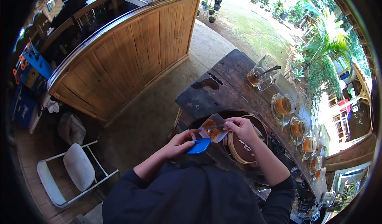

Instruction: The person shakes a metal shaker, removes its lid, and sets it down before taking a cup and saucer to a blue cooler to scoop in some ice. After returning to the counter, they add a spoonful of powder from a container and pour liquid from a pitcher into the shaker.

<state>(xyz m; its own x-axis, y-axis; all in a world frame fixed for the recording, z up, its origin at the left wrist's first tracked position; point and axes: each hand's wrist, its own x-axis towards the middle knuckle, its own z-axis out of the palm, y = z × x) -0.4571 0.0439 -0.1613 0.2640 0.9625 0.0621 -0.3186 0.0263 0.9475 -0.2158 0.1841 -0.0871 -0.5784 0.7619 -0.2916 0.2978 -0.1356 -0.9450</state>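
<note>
My left hand (182, 144) is closed on a blue lid (199, 146), its fingers at the near-left edge of a whitish plastic container (217, 120). Orange-brown grains (212, 131) lie inside the container. A metal spoon (219, 126) is pinched in my right hand (239, 129), its bowl end down at the grains. Whether the left fingers also grip the container cannot be made out. Below the hands, a round brown tray (237, 152) with a light rim and lettering is partly covered by my right hand and forearm.
Several glass cups of amber drink stand along the dark wooden table (234, 78), one cup (283, 105) on a saucer. A glass pitcher (264, 71) with a spoon is at its far end. A wooden counter (135, 49) and a white folding chair (78, 167) are to the left.
</note>
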